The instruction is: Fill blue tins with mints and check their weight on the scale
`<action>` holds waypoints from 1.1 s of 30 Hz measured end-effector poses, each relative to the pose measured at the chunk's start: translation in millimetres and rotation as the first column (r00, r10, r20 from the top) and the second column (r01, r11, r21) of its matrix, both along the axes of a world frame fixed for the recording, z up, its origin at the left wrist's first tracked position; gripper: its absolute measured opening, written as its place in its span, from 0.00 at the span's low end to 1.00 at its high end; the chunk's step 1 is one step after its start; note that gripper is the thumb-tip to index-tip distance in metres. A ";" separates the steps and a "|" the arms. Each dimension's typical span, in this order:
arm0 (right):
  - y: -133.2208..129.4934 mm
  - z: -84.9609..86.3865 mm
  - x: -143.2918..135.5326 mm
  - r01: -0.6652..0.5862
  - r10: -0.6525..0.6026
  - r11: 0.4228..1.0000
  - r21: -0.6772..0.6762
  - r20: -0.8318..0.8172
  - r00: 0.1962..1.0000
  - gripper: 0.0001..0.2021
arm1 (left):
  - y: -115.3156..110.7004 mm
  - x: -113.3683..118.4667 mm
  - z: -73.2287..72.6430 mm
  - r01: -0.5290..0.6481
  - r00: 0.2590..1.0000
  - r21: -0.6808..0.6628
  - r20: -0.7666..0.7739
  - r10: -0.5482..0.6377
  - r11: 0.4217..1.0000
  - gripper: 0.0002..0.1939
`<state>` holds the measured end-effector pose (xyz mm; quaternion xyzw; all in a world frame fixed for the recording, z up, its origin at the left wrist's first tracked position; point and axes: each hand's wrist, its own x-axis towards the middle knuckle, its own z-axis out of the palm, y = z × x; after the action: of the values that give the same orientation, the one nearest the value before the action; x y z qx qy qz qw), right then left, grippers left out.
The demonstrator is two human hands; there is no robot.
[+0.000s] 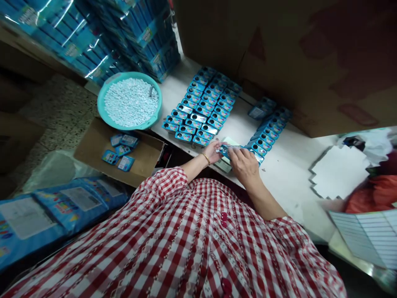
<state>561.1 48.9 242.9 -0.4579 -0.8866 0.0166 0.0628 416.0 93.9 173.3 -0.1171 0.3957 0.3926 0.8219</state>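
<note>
Near the table's front edge, my left hand (212, 152) has its fingers closed around the left end of a small blue tin (223, 150). White pieces show by its fingertips. My right hand (244, 164) lies over the tin's right part with its fingers bent together, hiding much of it. Several rows of blue tins with dark round openings (204, 108) stand beyond my left hand. A single line of similar tins (266, 138) runs back from beside my right hand. Under the hands is a pale block (223, 164), partly covered.
A turquoise basin (102, 108) of white pieces stands at the left, above a cardboard box (142, 165) with several blue packs. Wrapped blue stacks (149, 37) rise behind. A large carton (279, 54) borders the back. White cards (339, 171) lie right.
</note>
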 end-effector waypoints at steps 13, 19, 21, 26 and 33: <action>9.8 -55.0 36.5 0.339 -0.415 0.909 -0.244 -0.444 0.794 0.16 | -9.9 -7.3 -9.2 -0.074 0.996 -0.026 -0.047 0.073 0.997 0.14; 17.7 -105.0 33.6 0.378 -0.588 0.803 -0.460 -0.514 0.625 0.16 | -31.1 -44.0 -2.7 -0.061 0.988 -0.051 -0.142 0.053 0.997 0.12; 14.0 -106.9 34.5 0.366 -0.578 0.806 -0.466 -0.483 0.658 0.18 | -41.1 -50.1 -0.3 -0.044 0.988 -0.051 -0.149 0.036 0.998 0.11; -16.1 -77.2 17.6 0.230 -0.321 0.937 -0.262 -0.391 0.863 0.21 | -67.5 -47.1 1.9 0.073 0.991 -0.076 -0.110 -0.081 0.994 0.13; -63.0 -60.9 -43.0 -0.146 0.051 0.900 -0.411 -0.233 0.971 0.13 | -93.7 -33.2 3.2 0.125 0.991 -0.170 -0.023 -0.131 0.977 0.17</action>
<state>518.2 -14.1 182.1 -0.4101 -0.8717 0.2621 0.0566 382.8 0.2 176.4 -0.1537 0.4484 0.3060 0.8256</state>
